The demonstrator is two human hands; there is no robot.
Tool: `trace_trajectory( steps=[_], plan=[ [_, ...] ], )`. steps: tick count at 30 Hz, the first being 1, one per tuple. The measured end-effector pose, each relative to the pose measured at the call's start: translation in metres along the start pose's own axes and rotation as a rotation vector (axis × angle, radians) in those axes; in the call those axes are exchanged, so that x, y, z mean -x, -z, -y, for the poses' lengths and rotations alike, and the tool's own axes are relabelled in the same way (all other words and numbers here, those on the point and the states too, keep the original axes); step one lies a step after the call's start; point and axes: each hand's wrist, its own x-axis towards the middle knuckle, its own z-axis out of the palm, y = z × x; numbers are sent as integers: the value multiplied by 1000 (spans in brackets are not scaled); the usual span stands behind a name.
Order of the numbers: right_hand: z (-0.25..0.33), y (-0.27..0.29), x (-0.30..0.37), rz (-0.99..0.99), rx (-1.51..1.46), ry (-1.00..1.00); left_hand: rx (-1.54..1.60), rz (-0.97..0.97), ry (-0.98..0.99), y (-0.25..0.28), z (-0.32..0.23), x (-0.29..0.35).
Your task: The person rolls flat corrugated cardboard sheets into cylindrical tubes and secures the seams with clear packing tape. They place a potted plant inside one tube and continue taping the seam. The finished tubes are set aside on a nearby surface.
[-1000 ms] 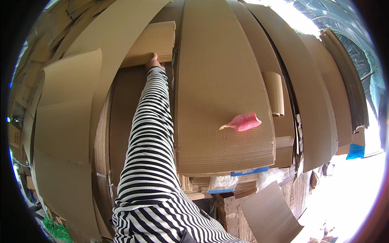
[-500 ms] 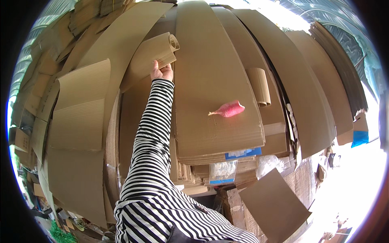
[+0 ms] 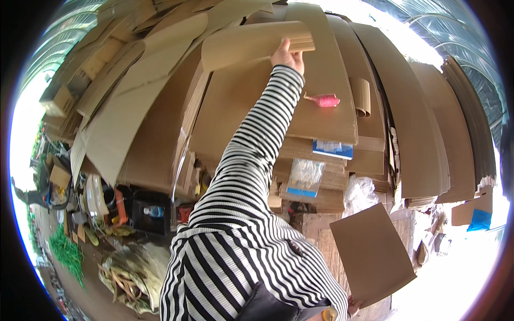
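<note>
My left hand (image 3: 290, 56), in a striped sleeve, is closed on the edge of a curved sheet of corrugated cardboard (image 3: 243, 45), thumb on top. The sheet bends over a stack of large flat cardboard (image 3: 326, 120). On that stack, to the right of my left forearm, lies a small pink bundle (image 3: 325, 100) with a thin tan tail; its kind is unclear. At the lower edge my right hand (image 3: 353, 307) shows only in part, gripping the bottom of a flat brown cardboard sheet (image 3: 373, 254).
A rolled cardboard piece (image 3: 361, 96) lies right of the pink bundle. More cardboard stacks (image 3: 407, 117) lean on the right. Clear plastic bags (image 3: 305, 176) hang at the stack's front. At lower left are a pale sack (image 3: 134, 273), a black crate (image 3: 151, 211) and green leaves (image 3: 67, 254).
My left hand has moved right and farther off with the curved cardboard, which now lies more sideways. The view has shifted, uncovering the ground at lower left. My right hand has come into view.
</note>
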Motion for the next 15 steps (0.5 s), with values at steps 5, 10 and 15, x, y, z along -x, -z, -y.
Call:
trace_trajectory(
  steps=[5,10,15],
  plan=[
    [13,63,-36,48,-109,18,-96,192,20,-63,-26,72],
    [12,137,-56,48,-349,133,-337,491,-173,-135,-51,175],
    [-3,155,-56,28,-448,136,-402,768,-251,-233,-97,244]
  ],
)
